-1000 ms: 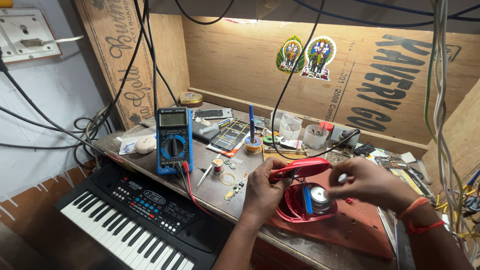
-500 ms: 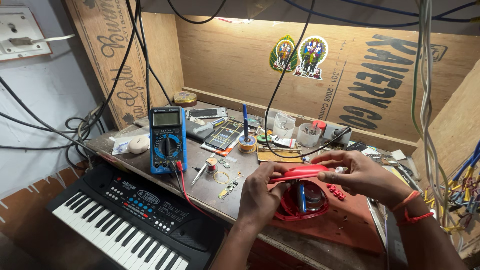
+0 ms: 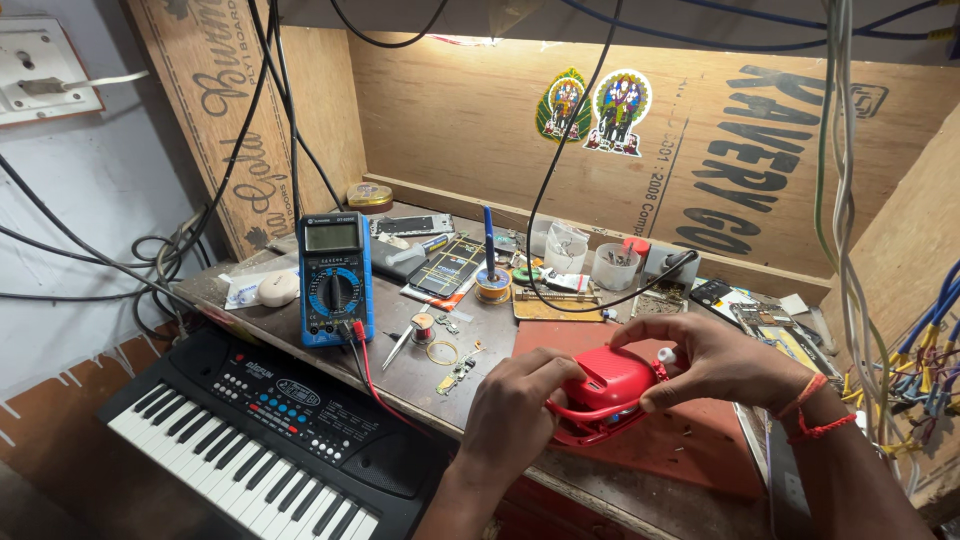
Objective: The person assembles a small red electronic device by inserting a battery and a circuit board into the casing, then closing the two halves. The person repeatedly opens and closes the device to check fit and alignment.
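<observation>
Head view: a red shell (image 3: 605,395), a small plastic casing in two halves, sits low over a red mat (image 3: 690,440) at the bench's front right. Left hand (image 3: 520,405) grasps its near-left edge, fingers curled on the rim. Right hand (image 3: 715,360) clasps the top and far side, thumb pressed on the casing; a white knob (image 3: 667,354) shows just by its fingers. Red thread bands circle the right wrist. Left of the hands, well apart: small loose parts and a wire ring (image 3: 440,351) on the benchtop. Further left, a blue multimeter (image 3: 335,278) stands tilted, a red lead running down from it. Behind, a solder spool (image 3: 492,284) with a blue pen upright in it. Below the bench edge, a black keyboard (image 3: 250,435).
</observation>
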The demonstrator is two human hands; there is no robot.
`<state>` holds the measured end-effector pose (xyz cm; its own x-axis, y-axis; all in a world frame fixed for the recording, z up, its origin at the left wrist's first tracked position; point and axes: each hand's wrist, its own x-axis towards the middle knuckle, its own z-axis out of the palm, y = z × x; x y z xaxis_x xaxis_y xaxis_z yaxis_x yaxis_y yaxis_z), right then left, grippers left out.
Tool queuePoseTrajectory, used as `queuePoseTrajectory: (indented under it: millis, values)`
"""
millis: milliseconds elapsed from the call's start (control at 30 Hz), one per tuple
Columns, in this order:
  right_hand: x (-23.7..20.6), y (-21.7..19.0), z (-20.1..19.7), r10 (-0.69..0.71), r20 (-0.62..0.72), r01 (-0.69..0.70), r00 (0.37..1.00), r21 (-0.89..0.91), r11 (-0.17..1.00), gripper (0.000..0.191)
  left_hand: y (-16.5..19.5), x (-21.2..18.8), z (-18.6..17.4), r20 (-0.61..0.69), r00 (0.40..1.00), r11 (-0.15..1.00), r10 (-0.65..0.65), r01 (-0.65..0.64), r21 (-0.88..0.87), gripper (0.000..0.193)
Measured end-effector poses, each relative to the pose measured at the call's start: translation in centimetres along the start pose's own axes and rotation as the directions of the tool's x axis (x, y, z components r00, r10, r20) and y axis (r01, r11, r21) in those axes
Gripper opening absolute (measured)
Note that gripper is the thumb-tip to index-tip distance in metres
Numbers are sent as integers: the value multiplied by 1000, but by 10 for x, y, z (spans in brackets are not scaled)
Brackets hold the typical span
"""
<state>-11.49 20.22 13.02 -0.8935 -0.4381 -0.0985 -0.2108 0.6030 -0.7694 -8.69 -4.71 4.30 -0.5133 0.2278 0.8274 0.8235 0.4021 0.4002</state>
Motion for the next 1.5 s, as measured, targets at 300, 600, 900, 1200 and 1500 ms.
queuePoseTrajectory:
  millis: [300, 600, 900, 1200, 1500]
  values:
    - [-5, -12, 8, 102, -38, -104, 994, -82, 991, 68, -2, -2, -6, 38, 994, 994, 103, -105, 39, 31]
    - [-6, -17, 10, 105, -42, -110, 994, -149, 983, 67, 4, -2, -14, 79, 992, 995, 99, -99, -2, 31]
    - [-4, -17, 13, 104, -24, -106, 994, -129, 986, 68, 6, -7, -37, 271, 963, 991, 5, 33, -133, 43]
    - [-2, -9, 12, 48, 6, -48, 999, -83, 995, 72, 27, -33, -9, 50, 987, 987, -155, 156, -27, 63]
    - [-3, -14, 11, 80, -45, -86, 996, -163, 983, 67, 15, -25, -2, 46, 943, 937, -328, 331, -113, 55]
